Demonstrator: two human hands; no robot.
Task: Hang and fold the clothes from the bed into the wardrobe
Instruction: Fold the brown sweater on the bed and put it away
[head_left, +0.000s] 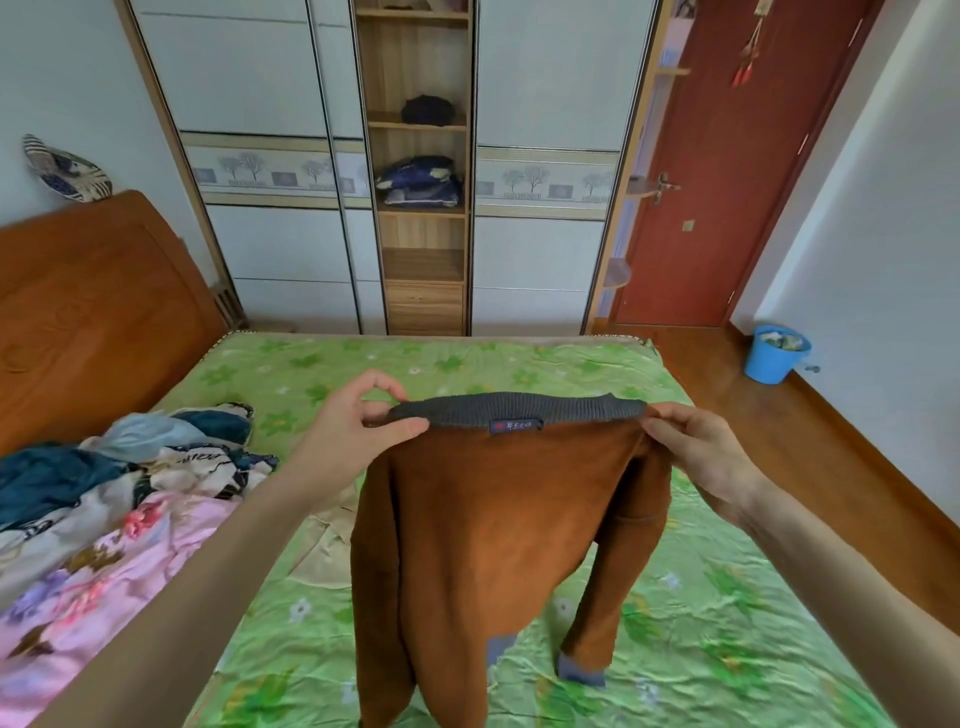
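Brown sweater (498, 530) hangs by its collar, pinched by both hands.

At frame centre, the left hand (363, 415) and right hand (696, 447) pinch a brown sweater (498, 530) by its grey collar. It hangs over the green bed (701, 623), wardrobe (260, 78) above

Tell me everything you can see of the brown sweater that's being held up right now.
The sweater is rust-brown with a fuzzy, fleece-like face, a grey ribbed knit collar and grey cuffs. A small dark blue label sits just under the collar. It hangs upright over the green floral bed, collar stretched level, body and sleeves drooping down; the right sleeve's cuff reaches the sheet. The left hand pinches the collar's left end and the right hand grips its right end. Its bottom edge runs out of the picture.
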